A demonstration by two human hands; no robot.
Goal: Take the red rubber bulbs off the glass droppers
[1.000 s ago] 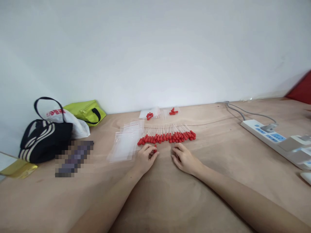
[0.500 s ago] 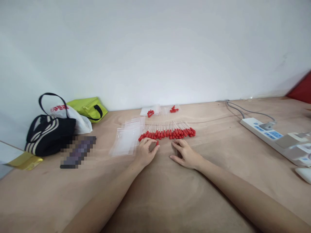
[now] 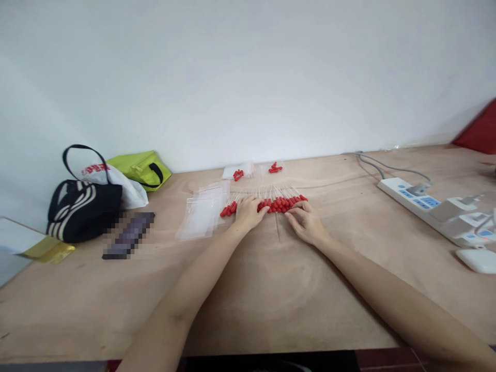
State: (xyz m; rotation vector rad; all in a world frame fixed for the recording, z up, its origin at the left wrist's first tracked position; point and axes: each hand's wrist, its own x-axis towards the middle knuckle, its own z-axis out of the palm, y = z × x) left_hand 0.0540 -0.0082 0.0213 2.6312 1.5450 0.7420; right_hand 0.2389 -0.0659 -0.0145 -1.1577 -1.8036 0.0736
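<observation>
A row of thin pale sticks with red heads (image 3: pixel 279 204) lies across the table, heads toward me. My left hand (image 3: pixel 248 212) rests over the left-middle of this row, its thumb apart from the fingers beside the red heads; it covers several of them. At the row's right end is my right hand (image 3: pixel 306 222), fingers bent with thumb and forefinger a little apart, close to the heads. Between my hands a thin dark stick (image 3: pixel 278 230) points toward me. Clear zip bags (image 3: pixel 201 217) overlap to the left of the row.
Behind the row lie two bags with red pieces (image 3: pixel 238 175) (image 3: pixel 275 168). At left are a black bag (image 3: pixel 83 212), a green bag (image 3: pixel 135 168), a white plastic bag (image 3: pixel 134 194) and a blurred dark object (image 3: pixel 129 235). A power strip (image 3: pixel 411 199) with plugs stands at right.
My left hand has moved forward and right onto the row; the red piece at its fingertips no longer shows there. My right hand has shifted right and slightly forward. The view has tilted down.
</observation>
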